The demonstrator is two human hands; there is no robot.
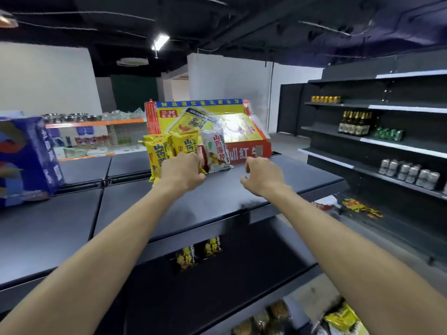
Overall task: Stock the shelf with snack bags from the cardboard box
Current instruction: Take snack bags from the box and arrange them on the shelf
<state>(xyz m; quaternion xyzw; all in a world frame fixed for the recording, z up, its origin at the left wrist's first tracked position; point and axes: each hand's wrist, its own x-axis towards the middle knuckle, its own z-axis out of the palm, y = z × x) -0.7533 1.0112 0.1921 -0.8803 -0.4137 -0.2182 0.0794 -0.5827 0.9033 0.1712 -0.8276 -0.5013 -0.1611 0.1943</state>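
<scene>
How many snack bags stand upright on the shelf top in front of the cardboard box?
3. The left yellow bag and right yellow bag stand side by side behind the left hand; the white bag is right of them, by the cardboard box. The hand may hide more.

Two yellow snack bags [159,153] carry large blue Chinese characters, 山药薄片, with small Latin letters beginning SHANYAO down one edge. The white snack bag [216,151] beside them bears the same lettering. The cardboard box [244,151] shows a white 红 on its red side, and a red label [168,114] on its yellow flap reads 24, upside down. Other print is too blurred to read.
</scene>
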